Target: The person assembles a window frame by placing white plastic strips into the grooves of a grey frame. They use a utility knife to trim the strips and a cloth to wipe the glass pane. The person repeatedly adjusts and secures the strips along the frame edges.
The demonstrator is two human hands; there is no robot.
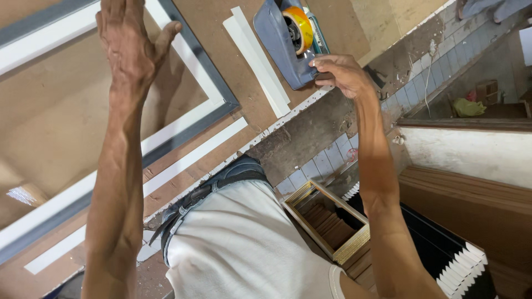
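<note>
My left hand (132, 41) lies flat with fingers apart on the brown backing board (61, 105) inside a large picture frame (217, 88) with a grey outer edge and a white inner border. The hand holds nothing. My right hand (342, 72) grips the lower end of a blue tape dispenser (280, 47) that carries a yellow-orange tape roll (298, 27). The dispenser rests on the brown worktable (332, 22), to the right of the frame near the table's edge.
Two white strips (257, 63) lie between frame and dispenser; another white strip (191, 158) lies along the frame's near side. Below the table's edge are a tiled floor (318, 163), an open wooden box of moulding pieces (327, 218), stacked brown boards (471, 202) and black-and-white stacked sheets (460, 263).
</note>
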